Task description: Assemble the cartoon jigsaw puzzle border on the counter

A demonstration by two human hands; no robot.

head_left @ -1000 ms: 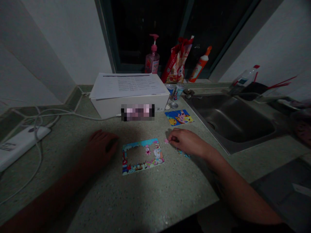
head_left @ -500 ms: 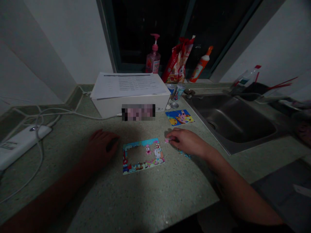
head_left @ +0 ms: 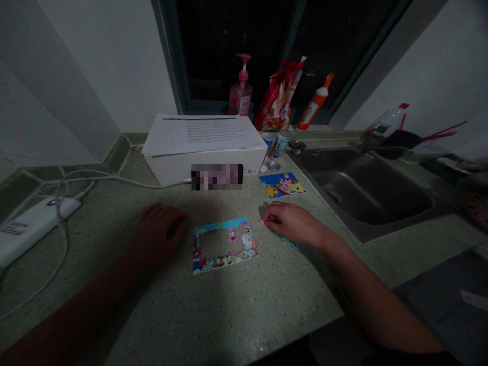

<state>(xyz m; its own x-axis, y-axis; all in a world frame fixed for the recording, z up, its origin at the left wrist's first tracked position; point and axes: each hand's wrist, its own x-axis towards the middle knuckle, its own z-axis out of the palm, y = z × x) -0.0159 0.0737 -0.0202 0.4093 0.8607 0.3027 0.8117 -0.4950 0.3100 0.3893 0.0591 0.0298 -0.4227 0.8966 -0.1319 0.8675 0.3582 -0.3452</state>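
Note:
A partly assembled jigsaw puzzle point(head_left: 249, 249) with a colourful cartoon border lies on the counter between my hands. Its middle is mostly bare counter, apart from a pink figure at the right of the gap. My right hand point(head_left: 293, 222) is just right of the puzzle, thumb and fingers pinched at a small pink puzzle piece point(head_left: 261, 222). Beneath that hand, more loose puzzle pieces point(head_left: 290, 242) are partly hidden. My left hand point(head_left: 162, 229) rests on the counter left of the puzzle, thumb apart from the fingers, holding nothing.
A blue cartoon picture card point(head_left: 282, 185) lies behind my right hand. Farther back stand a white box point(head_left: 171, 165) with papers on it and a can point(head_left: 280, 145). A metal sink point(head_left: 366, 188) is at right, a white power strip point(head_left: 36, 229) with cables at left.

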